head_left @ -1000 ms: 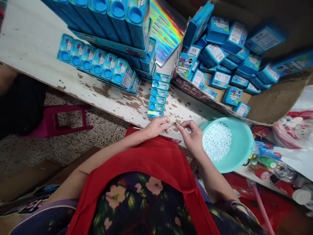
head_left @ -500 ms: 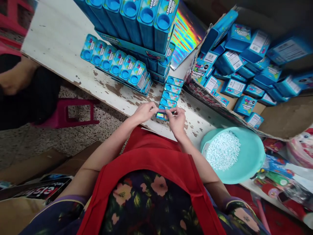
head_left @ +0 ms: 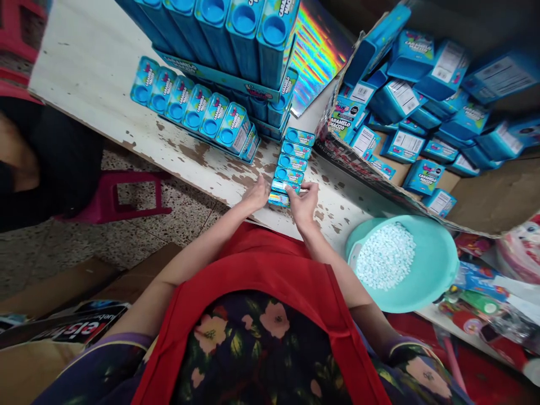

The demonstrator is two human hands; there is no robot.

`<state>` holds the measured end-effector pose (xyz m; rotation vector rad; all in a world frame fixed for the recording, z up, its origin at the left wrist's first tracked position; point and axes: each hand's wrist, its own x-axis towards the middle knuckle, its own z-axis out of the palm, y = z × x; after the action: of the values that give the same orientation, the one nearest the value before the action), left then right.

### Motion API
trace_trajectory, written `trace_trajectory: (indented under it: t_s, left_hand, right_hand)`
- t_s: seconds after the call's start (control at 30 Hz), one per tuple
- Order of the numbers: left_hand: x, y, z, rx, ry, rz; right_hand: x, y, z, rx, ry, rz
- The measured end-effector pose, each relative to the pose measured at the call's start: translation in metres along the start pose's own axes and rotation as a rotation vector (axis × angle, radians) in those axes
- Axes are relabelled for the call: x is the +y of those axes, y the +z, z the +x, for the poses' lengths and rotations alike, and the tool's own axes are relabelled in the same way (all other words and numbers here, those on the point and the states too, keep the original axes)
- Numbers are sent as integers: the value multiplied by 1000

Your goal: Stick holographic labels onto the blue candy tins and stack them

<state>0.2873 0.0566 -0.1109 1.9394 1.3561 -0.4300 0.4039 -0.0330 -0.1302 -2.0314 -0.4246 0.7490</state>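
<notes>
A row of small blue candy boxes (head_left: 292,162) runs away from the table's front edge, round recesses showing in the farther ones. Shiny rainbow stickers (head_left: 278,198) cover the tops of the nearest two. My right hand (head_left: 304,203) is closed at the right side of the second-nearest box (head_left: 282,186), its thumb on the sticker there. At the row's left side lies my left hand (head_left: 255,196), fingers stretched out and close to the boxes, with nothing visible in them. Whether those fingertips touch the boxes is hard to see.
Blue boxes in display trays (head_left: 189,109) stand back left, with taller ones behind. Rainbow film (head_left: 316,53) lies beyond the row. A carton (head_left: 485,208) of blue boxes and a turquoise basin (head_left: 434,270) of small pale pieces are right. Another person's arm (head_left: 17,152) shows left.
A shiny sticker now lies on the second-nearest box. My left hand has drawn back from the box tops to the row's left side; my right thumb stays on the row.
</notes>
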Motion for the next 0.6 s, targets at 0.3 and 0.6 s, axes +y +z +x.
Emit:
trace_trajectory:
  t_s: [0.3, 0.6]
  left_hand:
    - [2, -25, -52, 73, 179, 149]
    - [49, 49, -62, -357, 525, 295]
  right_hand:
    - [8, -88, -7, -67, -36, 106]
    - [52, -139, -80, -21, -535, -406]
